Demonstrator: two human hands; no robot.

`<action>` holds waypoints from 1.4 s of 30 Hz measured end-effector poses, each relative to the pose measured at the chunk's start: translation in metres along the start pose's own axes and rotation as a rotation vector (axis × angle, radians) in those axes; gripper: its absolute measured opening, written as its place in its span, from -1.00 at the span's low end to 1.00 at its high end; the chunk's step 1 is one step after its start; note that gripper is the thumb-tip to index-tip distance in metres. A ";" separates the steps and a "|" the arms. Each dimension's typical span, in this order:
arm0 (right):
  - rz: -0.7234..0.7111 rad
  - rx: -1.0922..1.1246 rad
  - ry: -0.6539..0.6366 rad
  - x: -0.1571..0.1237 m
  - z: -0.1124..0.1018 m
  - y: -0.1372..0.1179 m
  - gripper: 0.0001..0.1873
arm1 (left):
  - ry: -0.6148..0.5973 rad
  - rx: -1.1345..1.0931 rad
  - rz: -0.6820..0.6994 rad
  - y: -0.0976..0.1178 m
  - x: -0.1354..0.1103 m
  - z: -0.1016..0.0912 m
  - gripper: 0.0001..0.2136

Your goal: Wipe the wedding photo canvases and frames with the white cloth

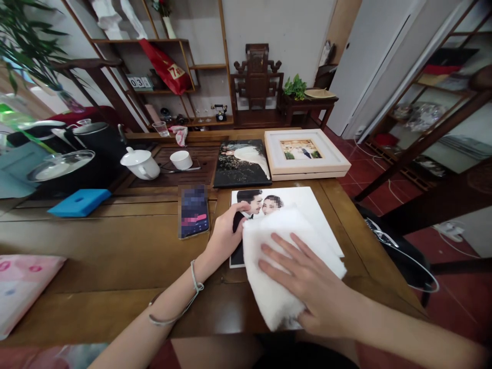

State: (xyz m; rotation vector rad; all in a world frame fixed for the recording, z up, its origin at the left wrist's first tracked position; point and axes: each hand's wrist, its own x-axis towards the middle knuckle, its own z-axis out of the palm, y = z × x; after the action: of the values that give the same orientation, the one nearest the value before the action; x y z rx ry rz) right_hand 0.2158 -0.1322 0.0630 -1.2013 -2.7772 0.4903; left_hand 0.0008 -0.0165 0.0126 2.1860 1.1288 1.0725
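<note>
A white cloth (265, 292) lies spread over the lower right of a photo album (307, 205) with a couple on its cover. On top of the cloth my right hand (303, 277) rests flat, fingers spread and pressing down. My left hand (227, 230) touches the album's left side, its thumb reaching over the cover beside the cloth's edge; its other fingers are partly hidden. The cloth hides much of the cover. Left of the album, a smartphone (194, 212) with a lit screen lies on the wooden table (134, 246).
Behind the album lie a dark photo book (242, 164) and a boxed picture frame (330, 156). A white lidded cup (140, 164), a small white bowl (181, 160) and a blue block (79, 202) stand at left. A pink-patterned packet (26, 287) lies at the near left.
</note>
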 end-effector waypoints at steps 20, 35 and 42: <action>0.245 -0.052 0.097 0.075 -0.034 0.082 -0.15 | 0.023 0.046 0.020 -0.001 0.000 0.002 -0.71; 0.024 0.028 0.069 0.038 -0.012 0.048 -0.12 | 0.016 0.092 0.023 -0.005 0.000 -0.001 -0.70; 0.313 -0.097 0.281 0.058 -0.022 0.104 -0.27 | 0.013 0.114 0.054 -0.006 0.000 0.002 -0.72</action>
State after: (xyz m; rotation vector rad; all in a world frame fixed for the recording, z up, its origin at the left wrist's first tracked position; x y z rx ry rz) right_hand 0.2527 -0.0176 0.0469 -1.5999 -2.4131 0.1869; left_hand -0.0005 -0.0133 0.0079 2.3131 1.1694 1.0704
